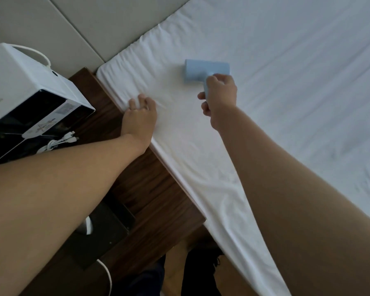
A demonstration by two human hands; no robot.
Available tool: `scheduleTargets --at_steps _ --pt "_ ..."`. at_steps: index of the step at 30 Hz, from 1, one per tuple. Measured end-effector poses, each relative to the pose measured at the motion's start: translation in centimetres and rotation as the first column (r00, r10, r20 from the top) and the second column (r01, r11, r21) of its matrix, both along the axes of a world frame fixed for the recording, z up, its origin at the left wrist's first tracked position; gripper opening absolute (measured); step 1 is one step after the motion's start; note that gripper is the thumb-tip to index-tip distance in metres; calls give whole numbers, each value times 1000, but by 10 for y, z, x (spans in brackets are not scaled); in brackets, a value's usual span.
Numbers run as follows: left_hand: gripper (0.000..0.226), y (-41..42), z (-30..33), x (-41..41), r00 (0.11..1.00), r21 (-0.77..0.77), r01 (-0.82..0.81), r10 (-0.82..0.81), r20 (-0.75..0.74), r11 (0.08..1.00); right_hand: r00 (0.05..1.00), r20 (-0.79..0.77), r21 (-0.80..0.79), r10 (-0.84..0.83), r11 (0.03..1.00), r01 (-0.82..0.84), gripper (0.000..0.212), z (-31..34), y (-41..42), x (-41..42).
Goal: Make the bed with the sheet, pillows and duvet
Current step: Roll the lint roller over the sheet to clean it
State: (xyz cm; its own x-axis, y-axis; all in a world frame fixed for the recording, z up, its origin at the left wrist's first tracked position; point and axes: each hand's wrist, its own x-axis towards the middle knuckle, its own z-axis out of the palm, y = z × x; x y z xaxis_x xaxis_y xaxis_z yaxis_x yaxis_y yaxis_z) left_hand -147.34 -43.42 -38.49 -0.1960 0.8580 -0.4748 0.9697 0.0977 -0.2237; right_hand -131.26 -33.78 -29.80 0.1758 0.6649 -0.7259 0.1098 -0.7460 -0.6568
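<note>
- Right hand (220, 97) clenches blue roller (205, 70) handle.
- Left hand (140, 116), beside that grip, fingers spread, pins sheet (286, 82).
- Risk: pushing hard could bunch fabric.

Two bare forearms, no sleeves in view up to the frame's edge. No watch, bracelet or ring visible on either wrist or on the fingers (144, 99) that show. Left hand (139, 116) and right hand (220, 97) both uncovered, no gloves. At the bottom edge, dark clothing and what may be dark footwear, too dim to tell apart.
</note>
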Motion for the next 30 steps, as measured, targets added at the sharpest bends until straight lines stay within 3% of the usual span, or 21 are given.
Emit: scheduleTargets --at_steps 9,26,30 --pt "68 0 1 0 1000 -10 16 -16 7 1000 987 115 23 112 993 -116 26 -2 -77 31" --pt "69 0 0 -2 1000 -22 17 -17 -8 1000 977 137 -133 163 980 -145 26 22 -204 91" --pt "69 0 0 -1 1000 -24 11 -12 -9 1000 975 159 -88 154 986 -141 26 31 -197 91"
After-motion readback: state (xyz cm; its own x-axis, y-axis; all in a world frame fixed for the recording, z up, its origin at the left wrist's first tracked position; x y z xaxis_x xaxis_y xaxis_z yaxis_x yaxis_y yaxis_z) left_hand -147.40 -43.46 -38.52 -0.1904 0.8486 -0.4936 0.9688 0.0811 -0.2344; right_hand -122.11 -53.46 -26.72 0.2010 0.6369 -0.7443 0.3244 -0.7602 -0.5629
